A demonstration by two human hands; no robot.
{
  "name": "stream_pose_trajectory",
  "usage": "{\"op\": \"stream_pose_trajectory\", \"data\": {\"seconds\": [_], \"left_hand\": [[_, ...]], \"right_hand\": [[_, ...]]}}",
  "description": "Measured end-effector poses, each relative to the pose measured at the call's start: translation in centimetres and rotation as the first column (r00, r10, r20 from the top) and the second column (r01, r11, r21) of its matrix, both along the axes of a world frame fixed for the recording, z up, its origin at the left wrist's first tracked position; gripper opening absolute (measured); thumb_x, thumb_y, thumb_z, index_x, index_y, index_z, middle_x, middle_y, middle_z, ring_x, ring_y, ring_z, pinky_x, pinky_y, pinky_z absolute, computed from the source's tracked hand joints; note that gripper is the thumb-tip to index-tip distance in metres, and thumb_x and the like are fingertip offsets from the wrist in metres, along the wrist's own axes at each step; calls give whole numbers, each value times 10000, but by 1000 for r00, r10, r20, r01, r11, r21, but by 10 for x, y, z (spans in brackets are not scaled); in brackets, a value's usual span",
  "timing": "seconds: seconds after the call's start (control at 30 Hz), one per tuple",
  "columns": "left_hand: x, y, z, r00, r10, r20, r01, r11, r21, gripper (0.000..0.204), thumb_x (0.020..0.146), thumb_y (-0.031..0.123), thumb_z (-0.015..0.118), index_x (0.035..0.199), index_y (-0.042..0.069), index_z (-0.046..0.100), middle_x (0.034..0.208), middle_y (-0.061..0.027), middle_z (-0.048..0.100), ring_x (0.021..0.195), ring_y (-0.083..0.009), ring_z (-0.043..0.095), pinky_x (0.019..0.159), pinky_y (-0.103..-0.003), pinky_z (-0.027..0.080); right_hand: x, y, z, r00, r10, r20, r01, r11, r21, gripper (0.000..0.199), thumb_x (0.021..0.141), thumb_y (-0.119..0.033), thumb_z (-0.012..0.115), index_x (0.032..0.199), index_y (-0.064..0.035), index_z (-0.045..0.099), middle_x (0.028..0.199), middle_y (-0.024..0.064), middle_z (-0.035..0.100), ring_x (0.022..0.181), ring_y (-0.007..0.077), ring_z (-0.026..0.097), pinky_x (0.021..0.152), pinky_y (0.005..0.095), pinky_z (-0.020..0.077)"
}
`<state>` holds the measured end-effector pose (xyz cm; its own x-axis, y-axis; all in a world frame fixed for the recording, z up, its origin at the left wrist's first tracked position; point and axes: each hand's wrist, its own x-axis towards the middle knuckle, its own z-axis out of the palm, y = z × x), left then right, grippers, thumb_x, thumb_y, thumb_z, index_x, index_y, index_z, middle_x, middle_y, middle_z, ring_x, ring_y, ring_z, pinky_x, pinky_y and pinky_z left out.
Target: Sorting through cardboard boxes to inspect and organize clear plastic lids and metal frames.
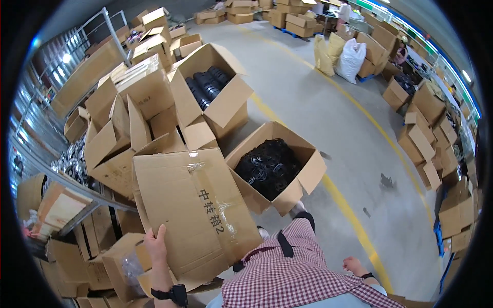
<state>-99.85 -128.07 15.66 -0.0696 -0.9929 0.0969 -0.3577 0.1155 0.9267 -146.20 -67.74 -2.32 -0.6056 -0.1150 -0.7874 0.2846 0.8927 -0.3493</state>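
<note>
My left hand (156, 247) grips the left edge of a large flattened cardboard box (179, 205), its thumb lying on the face and the other fingers hidden behind. The box is tilted in front of me, with clear tape and dark printing across it. My right hand (353, 265) hangs low at my right side, fingers curled in, with nothing visible in it. Just beyond the flattened box, an open carton (314, 163) on the floor holds a tangled heap of black ring-like parts (269, 167).
Another open carton (233, 105) holds black cylindrical stacks (209, 84). Opened cartons (110, 133) crowd the left beside a metal rail (77, 187). Yellow lines (354, 218) mark the grey floor. White and yellow sacks (352, 59) stand far right, near stacked cartons and people.
</note>
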Motion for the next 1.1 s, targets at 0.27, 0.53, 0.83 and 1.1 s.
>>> {"op": "stream_pose_trajectory", "data": {"seconds": [0.27,0.53,0.83,1.1], "left_hand": [[-34,14,36,979,120,167,-111,992,-59,243,893,207,696,830,-22,643,674,5,597,637,-69,476,576,-276,405],[-115,-10,78,930,20,366,0,998,-55,305,856,232,728,760,-24,593,558,-17,442,563,-74,372,503,-308,340],[-292,-45,101,687,-208,696,373,923,-93,313,835,331,689,786,23,655,657,-198,609,622,-362,630,551,-431,470],[-474,-78,43,866,-242,438,343,924,-169,280,867,279,653,1038,61,699,841,-159,702,742,-327,687,688,-407,528]], "right_hand": [[-117,-120,-9,999,-33,-42,20,964,-266,194,879,-106,532,1014,-6,630,785,102,673,607,174,642,518,300,503],[-86,-266,-41,964,106,244,2,913,-408,215,921,-132,585,1109,-44,638,877,54,684,705,129,643,599,255,510],[-33,-527,107,672,521,525,68,663,-745,791,943,-539,548,1555,-318,98,1590,33,158,1395,337,299,1045,583,369],[-167,-620,92,838,267,476,202,659,-725,806,871,-750,425,1481,-235,316,1468,38,360,1327,311,352,1013,588,347]]}}
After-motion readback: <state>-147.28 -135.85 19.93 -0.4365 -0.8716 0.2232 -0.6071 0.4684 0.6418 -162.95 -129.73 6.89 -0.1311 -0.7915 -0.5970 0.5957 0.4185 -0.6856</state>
